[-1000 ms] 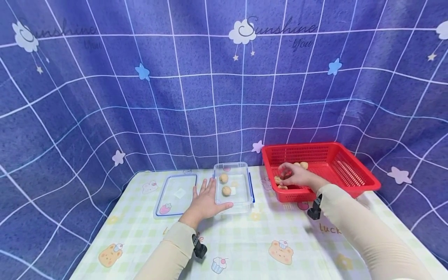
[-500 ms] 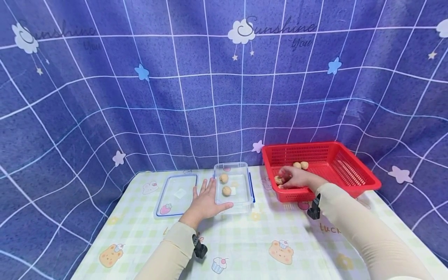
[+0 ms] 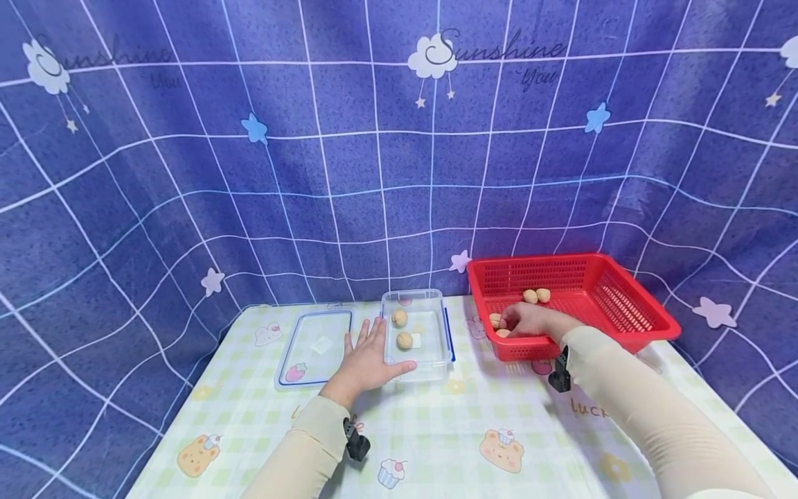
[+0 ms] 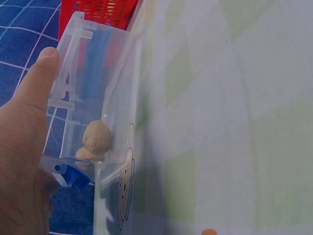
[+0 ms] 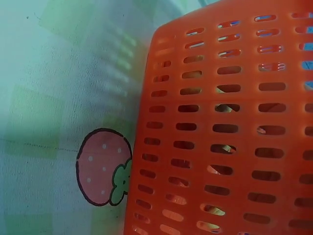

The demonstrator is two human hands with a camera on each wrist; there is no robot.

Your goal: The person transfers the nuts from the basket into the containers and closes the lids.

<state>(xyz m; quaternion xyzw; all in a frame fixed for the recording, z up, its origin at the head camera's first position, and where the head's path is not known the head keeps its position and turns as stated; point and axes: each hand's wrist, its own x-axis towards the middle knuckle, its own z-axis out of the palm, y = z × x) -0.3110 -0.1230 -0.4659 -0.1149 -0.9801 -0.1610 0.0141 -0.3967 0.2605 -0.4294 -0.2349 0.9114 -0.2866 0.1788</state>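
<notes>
My left hand (image 3: pixel 364 360) lies with fingers spread at the left and front sides of a clear plastic box (image 3: pixel 430 353). In the left wrist view its thumb (image 4: pixel 36 81) touches the box rim. Inside the box sit two walnuts, a rear walnut (image 3: pixel 399 318) and a front walnut (image 3: pixel 404 340). My right hand (image 3: pixel 530 320) reaches into a red basket (image 3: pixel 614 294), fingers bent down beside a walnut (image 3: pixel 495 320) and another walnut (image 3: pixel 502 333) in its near left corner. Whether the fingertips pinch anything is hidden; the right wrist view shows mainly the slotted basket wall (image 5: pixel 200 115).
A clear lid (image 3: pixel 314 346) with a blue seal lies left of the box. Two more walnuts (image 3: pixel 536 296) sit toward the back of the basket. A blue grid-patterned curtain (image 3: pixel 399 173) hangs behind the table (image 3: pixel 449 436), which has a checked cover.
My right hand has shifted slightly right and lower inside the basket, its fingers curling in more, so the corner walnuts show more. The left hand stays put.
</notes>
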